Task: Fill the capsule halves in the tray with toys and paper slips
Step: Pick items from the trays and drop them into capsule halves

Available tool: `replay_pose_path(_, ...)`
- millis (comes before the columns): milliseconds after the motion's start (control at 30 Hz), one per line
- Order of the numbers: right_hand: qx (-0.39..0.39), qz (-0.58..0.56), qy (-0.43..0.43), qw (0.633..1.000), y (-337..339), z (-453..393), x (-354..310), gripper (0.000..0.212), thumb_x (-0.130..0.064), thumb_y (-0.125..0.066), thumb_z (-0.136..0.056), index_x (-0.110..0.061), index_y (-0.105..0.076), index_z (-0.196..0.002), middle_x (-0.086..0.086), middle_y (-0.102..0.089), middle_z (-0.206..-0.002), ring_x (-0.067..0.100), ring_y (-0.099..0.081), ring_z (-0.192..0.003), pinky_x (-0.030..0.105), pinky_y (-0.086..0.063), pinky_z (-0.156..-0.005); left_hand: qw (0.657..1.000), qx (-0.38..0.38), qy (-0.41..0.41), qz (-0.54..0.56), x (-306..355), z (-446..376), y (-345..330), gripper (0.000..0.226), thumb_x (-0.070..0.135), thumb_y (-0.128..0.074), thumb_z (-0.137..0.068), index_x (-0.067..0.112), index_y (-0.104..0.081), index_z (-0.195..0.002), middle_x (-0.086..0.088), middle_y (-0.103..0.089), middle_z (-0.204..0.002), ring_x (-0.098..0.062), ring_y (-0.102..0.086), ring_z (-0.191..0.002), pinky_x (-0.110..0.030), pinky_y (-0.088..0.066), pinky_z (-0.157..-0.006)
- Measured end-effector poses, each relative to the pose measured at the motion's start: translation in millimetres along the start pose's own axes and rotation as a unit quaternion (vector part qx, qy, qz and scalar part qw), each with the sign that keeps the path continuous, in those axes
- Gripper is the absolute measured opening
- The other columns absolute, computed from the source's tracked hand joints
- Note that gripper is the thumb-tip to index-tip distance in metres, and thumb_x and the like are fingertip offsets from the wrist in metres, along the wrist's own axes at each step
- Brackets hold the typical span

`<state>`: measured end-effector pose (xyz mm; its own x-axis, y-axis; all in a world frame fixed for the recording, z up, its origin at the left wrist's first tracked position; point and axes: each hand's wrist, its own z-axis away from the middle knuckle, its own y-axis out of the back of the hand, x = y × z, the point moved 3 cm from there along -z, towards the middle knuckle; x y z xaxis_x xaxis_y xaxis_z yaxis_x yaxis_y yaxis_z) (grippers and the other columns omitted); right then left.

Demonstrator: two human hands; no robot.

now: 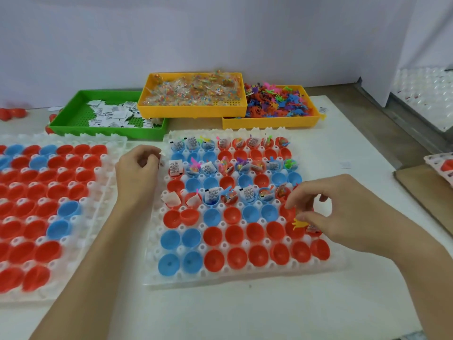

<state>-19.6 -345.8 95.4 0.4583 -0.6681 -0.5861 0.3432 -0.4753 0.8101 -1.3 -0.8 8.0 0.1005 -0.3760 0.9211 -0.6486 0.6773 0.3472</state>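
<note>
While the left hand (137,168) pinches paper slips (160,159) beside the tray (245,276), the right hand (343,212) pinches a yellow toy (299,224) over a red capsule half (295,230) at the right. Judging by this, filling is midway; next, release it there.

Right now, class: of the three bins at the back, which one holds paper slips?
The green bin, leftmost. It holds white printed slips; the two yellow bins hold bagged and loose colourful toys.
</note>
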Motion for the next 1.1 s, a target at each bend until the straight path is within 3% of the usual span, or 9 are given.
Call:
replay_pose_path(267,-0.043,-0.005,-0.037,0.998,-13,-6,3,0.030,-0.007,-0.079,-0.081,-0.037,-0.072,-0.085,-0.019,-0.068,-0.081,0.003,-0.064,-0.081,0.016,-0.047,-0.079,1.000,0.000,-0.002,0.004,-2,0,0,0.027,0.007,-0.049,-0.086,0.021,-0.071,-0.092,0.005,-0.071,-0.088,-0.011,-0.067,-0.088,-0.031,-0.056,-0.083)
replay_pose_path(400,-0.051,0.000,-0.041,0.998,-9,-7,5,0.032,-0.009,-0.080,-0.080,-0.039,-0.072,-0.088,-0.020,-0.068,-0.080,0.001,-0.063,-0.083,0.009,-0.043,-0.079,1.000,0.001,-0.006,0.007,-2,-1,-1,0.027,0.008,-0.049,-0.086,0.025,-0.070,-0.090,0.008,-0.071,-0.086,-0.002,-0.065,-0.081,-0.025,-0.054,-0.078)
replay_pose_path(533,-0.032,0.013,-0.032,0.999,1,-17,6,0.025,-0.011,-0.078,-0.083,-0.035,-0.075,-0.092,-0.021,-0.072,-0.085,-0.007,-0.062,-0.087,0.002,-0.040,-0.077,1.000,0.005,-0.012,0.010,-5,-2,-2,0.029,0.007,-0.050,-0.087,0.029,-0.069,-0.086,0.014,-0.069,-0.082,0.008,-0.062,-0.073,-0.014,-0.048,-0.068)
replay_pose_path(667,0.003,0.038,0.014,0.999,17,-60,-5,0.017,-0.015,-0.074,-0.088,-0.029,-0.076,-0.096,-0.021,-0.071,-0.086,-0.007,-0.062,-0.086,0.002,-0.043,-0.073,1.000,0.004,-0.028,0.009,-5,-4,-3,0.031,0.004,-0.051,-0.087,0.029,-0.069,-0.082,0.014,-0.069,-0.079,0.010,-0.061,-0.072,-0.004,-0.044,-0.062)
replay_pose_path(833,0.067,0.054,0.049,0.995,28,-144,-14,0.015,-0.018,-0.070,-0.092,-0.024,-0.075,-0.104,-0.012,-0.072,-0.093,-0.001,-0.064,-0.081,0.005,-0.043,-0.070,0.999,0.007,-0.029,0.012,-7,-6,-3,0.031,0.005,-0.052,-0.085,0.030,-0.069,-0.081,0.015,-0.069,-0.078,0.006,-0.063,-0.075,-0.005,-0.045,-0.064)
replay_pose_path(1000,0.095,0.081,0.028,0.992,22,-230,-14,0.024,-0.020,-0.062,-0.097,-0.012,-0.070,-0.119,0.003,-0.070,-0.109,0.016,-0.061,-0.094,0.028,-0.047,-0.083,1.000,0.005,-0.028,0.008,-7,-6,-4,0.030,0.003,-0.052,-0.085,0.026,-0.070,-0.081,0.013,-0.069,-0.077,0.003,-0.063,-0.075,-0.007,-0.047,-0.063)
replay_pose_path(1100,0.107,0.083,0.004,0.991,14,-273,-17,0.027,-0.020,-0.061,-0.098,-0.007,-0.067,-0.121,0.008,-0.068,-0.117,0.023,-0.062,-0.104,0.034,-0.049,-0.091,1.000,0.002,-0.028,0.001,-9,-7,-3,0.029,0.003,-0.052,-0.085,0.024,-0.071,-0.082,0.011,-0.069,-0.077,0.001,-0.064,-0.076,-0.009,-0.047,-0.064)
